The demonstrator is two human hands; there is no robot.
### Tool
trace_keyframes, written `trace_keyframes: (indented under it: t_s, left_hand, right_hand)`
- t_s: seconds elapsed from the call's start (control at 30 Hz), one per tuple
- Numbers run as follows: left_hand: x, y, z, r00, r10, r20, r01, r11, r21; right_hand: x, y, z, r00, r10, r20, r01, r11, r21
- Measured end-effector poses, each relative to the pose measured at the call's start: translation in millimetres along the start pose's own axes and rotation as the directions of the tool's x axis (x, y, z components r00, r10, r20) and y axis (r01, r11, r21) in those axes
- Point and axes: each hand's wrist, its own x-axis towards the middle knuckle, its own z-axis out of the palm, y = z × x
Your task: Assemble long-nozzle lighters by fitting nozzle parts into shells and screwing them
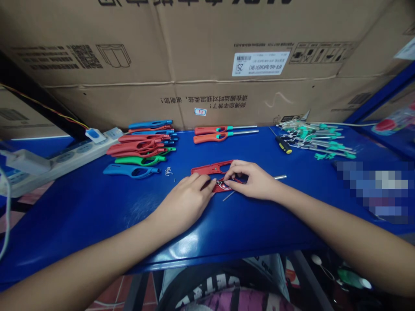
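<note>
An opened red lighter shell lies on the blue table at the centre; its upper half (pixel 207 168) rests just beyond the lower half (pixel 220 188). White wires (pixel 223 185) show inside the lower half. My left hand (pixel 191 198) holds that half's left end, fingers bent around it. At the wires, the fingers of my right hand (pixel 251 179) are pinched together; whatever they grip is hidden. From under my right hand a metal tube (pixel 280 177) sticks out to the right. A thin metal rod (pixel 228 196) lies just below the lower half.
Small screws (pixel 167 171) lie left of centre, by stacked coloured shells (pixel 139 147). Two orange lighters (pixel 210 137) lie at the back. A screwdriver (pixel 282 144) and green-ended metal tubes (pixel 324 138) are back right. A power strip (pixel 78 153) runs along the left; cardboard (pixel 207 65) stands behind.
</note>
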Motion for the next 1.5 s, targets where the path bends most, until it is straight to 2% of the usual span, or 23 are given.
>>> trace_keyframes:
  t_s: [0.1,0.33,0.47,0.8,1.0,1.03,1.1,1.17,1.23,1.33,1.4,1.5]
  left_hand:
    - [-0.4,2.7,0.0,1.0,0.002,-0.005,-0.002,0.997,0.079]
    - [-1.6,-2.9,3.5,0.998,-0.01,-0.063,0.009,1.0,-0.013]
    - [-1.9,-4.5,2.3,0.996,0.015,-0.09,-0.016,1.0,-0.008]
    - [-1.1,4.1,3.9,0.999,-0.029,-0.03,0.029,1.0,0.006]
    - [-2.7,1.3,0.8,0.997,-0.044,-0.061,0.043,0.999,-0.019]
    - [-3.2,0.3,0.8,0.997,-0.044,-0.069,0.042,0.998,-0.039]
    - [-4.4,-1.6,1.2,0.995,-0.058,-0.076,0.05,0.994,-0.097]
    - [-5.1,-2.6,1.1,0.994,-0.084,-0.069,0.072,0.985,-0.157]
    - [-4.8,-2.8,0.2,0.994,-0.097,-0.056,0.085,0.979,-0.184]
    - [-3.7,-2.6,-2.1,0.998,-0.047,-0.037,0.04,0.984,-0.176]
    - [-3.3,-2.7,-2.9,1.0,-0.006,-0.009,0.005,0.985,-0.173]
    - [-3.8,-3.3,-2.6,1.0,0.009,0.026,-0.004,0.987,-0.163]
  right_hand:
    - [-0.3,0.1,-0.8,1.0,-0.002,-0.005,0.002,1.0,0.001]
    - [1.2,0.6,-4.1,0.997,0.074,0.016,-0.075,0.996,0.046]
    - [1.3,1.0,-3.4,0.993,0.116,0.02,-0.117,0.99,0.072]
    - [0.1,1.9,2.9,0.998,0.051,-0.031,-0.049,0.996,0.076]
    - [-1.3,-7.0,-9.1,0.999,-0.006,-0.05,0.006,1.0,0.002]
    - [-2.6,-9.0,-12.9,0.999,-0.03,-0.022,0.03,0.999,-0.014]
    - [-5.7,-12.3,-20.3,0.99,-0.09,0.107,0.093,0.995,-0.026]
    - [-8.9,-14.1,-25.2,0.959,-0.138,0.247,0.157,0.986,-0.059]
    - [-11.3,-14.8,-26.7,0.936,-0.144,0.321,0.201,0.968,-0.151]
    - [-12.6,-15.3,-25.9,0.933,-0.117,0.34,0.216,0.938,-0.27]
    - [-12.2,-16.0,-26.2,0.938,-0.101,0.331,0.193,0.946,-0.26]
    - [-10.9,-17.9,-28.5,0.965,-0.049,0.258,0.102,0.975,-0.199]
